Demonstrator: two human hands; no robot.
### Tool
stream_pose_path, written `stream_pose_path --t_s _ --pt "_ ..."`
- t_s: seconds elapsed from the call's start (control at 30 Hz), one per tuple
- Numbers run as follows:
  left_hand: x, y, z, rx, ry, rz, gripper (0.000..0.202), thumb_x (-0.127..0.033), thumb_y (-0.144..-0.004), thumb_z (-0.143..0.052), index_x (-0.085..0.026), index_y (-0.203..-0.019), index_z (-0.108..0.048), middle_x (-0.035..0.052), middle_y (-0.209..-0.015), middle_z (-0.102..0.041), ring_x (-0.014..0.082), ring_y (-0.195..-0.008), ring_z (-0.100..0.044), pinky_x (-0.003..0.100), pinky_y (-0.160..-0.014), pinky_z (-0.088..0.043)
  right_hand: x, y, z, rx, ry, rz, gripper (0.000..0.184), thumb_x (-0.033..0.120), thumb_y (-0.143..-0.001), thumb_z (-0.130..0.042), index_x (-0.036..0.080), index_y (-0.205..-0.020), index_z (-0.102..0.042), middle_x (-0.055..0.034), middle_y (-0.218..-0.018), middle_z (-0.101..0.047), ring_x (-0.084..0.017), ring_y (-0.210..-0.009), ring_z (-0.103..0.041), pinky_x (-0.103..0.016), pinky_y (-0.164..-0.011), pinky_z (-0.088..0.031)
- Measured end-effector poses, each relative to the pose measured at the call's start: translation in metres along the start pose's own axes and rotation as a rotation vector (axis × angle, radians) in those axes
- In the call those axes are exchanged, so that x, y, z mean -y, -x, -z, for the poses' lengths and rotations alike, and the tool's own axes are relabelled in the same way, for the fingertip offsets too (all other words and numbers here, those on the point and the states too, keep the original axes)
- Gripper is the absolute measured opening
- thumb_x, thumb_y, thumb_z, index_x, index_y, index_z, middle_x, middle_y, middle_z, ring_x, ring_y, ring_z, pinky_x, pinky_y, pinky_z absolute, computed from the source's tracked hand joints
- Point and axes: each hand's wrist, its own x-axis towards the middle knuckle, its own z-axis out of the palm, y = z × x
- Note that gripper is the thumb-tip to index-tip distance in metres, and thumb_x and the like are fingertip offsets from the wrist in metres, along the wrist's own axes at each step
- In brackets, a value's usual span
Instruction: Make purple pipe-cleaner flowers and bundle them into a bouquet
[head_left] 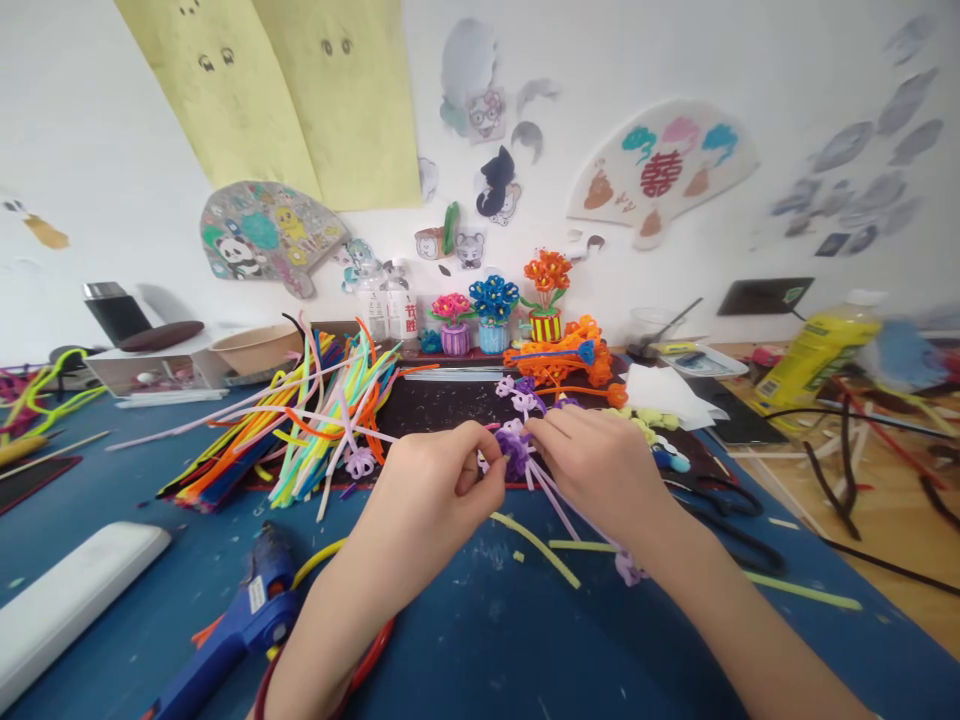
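Observation:
Both my hands meet over the blue table, pinched on a purple pipe-cleaner flower (pixel 514 452) with pale lilac stems trailing toward me. My left hand (pixel 439 495) grips it from the left with thumb and fingers closed. My right hand (pixel 600 470) pinches it from the right. More lilac loops (pixel 520 395) lie just behind on the black mat (pixel 450 405). A yellow-green pipe cleaner (pixel 536 545) lies on the table below my hands.
A heap of coloured pipe cleaners (pixel 300 420) lies left. A blue glue gun (pixel 247 615) and a white case (pixel 67 600) sit near left. Finished flower pots (pixel 495 315) stand at the wall, black scissors (pixel 720 510) and a yellow bottle (pixel 814 350) right.

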Motion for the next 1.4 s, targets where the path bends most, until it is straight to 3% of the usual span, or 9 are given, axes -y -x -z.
stream_pose_path --t_s 0.9,1.07,1.23,1.4 --pt "-0.001 0.003 -0.004 -0.022 -0.097 -0.060 0.008 -0.012 -0.080 -0.057 -0.018 -0.075 -0.059 -0.0084 -0.051 -0.042 0.0064 -0.045 -0.038 0.019 -0.050 -0.028 0.001 0.000 0.002 0.016 0.055 0.013 0.027 0.010 -0.085 -0.051 0.017 -0.060 -0.057 -0.0018 -0.055 -0.051 -0.017 -0.056 -0.044 -0.030 -0.055 -0.023" --pt "-0.001 0.002 0.002 -0.084 -0.075 -0.087 0.009 -0.021 -0.086 -0.056 -0.018 -0.079 -0.062 -0.0089 -0.050 -0.042 0.0059 -0.043 -0.038 0.019 -0.048 -0.029 -0.001 0.002 -0.003 0.008 -0.059 -0.051 0.027 0.010 -0.086 -0.049 0.016 -0.062 -0.061 -0.0023 -0.057 -0.056 -0.016 -0.057 -0.048 -0.029 -0.055 -0.025" --pt "-0.002 0.004 0.010 -0.268 -0.105 -0.120 0.004 -0.020 -0.084 -0.059 -0.018 -0.081 -0.062 -0.0092 -0.049 -0.036 0.0063 -0.044 -0.038 0.018 -0.047 -0.030 -0.001 0.002 -0.008 -0.018 -0.258 -0.161 0.024 0.013 -0.088 -0.049 0.016 -0.070 -0.064 -0.0016 -0.060 -0.061 -0.015 -0.058 -0.053 -0.027 -0.055 -0.029" --pt "-0.003 0.008 0.007 -0.260 -0.096 -0.211 0.005 -0.018 -0.084 -0.060 -0.020 -0.086 -0.064 -0.0070 -0.056 -0.051 0.0063 -0.046 -0.045 0.018 -0.050 -0.033 0.001 0.004 -0.009 -0.011 -0.339 -0.184 0.023 0.014 -0.088 -0.047 0.017 -0.074 -0.066 -0.0018 -0.064 -0.063 -0.015 -0.060 -0.056 -0.025 -0.055 -0.031"
